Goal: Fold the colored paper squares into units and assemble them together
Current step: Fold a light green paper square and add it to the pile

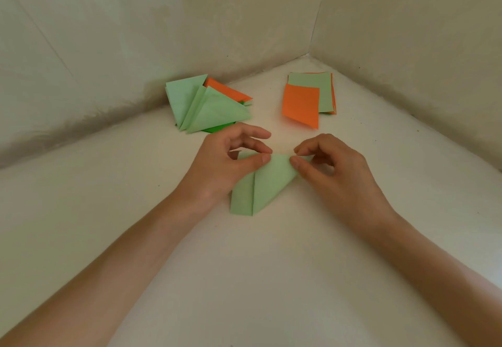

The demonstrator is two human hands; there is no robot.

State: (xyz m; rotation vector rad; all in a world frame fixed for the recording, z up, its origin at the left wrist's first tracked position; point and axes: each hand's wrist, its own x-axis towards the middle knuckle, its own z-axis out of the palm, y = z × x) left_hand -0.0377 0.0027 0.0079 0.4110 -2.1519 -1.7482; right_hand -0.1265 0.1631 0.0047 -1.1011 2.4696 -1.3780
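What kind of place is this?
Probably a plain craft corner: a bare whitish surface meets two blank walls, with folded paper units and flat paper squares beside a green sheet mid-fold.

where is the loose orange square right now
The orange square lies right of centre in the head view, overlapping the front of the stack of flat sheets, just beyond the right hand.

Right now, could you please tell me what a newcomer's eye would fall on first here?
At the centre, the left-hand grip and right-hand grip pinch the far edge of a half-folded pale green paper. Behind it to the left lies a pile of folded triangular units, pale green over orange. To the right, an orange square overlaps a stack of flat sheets.
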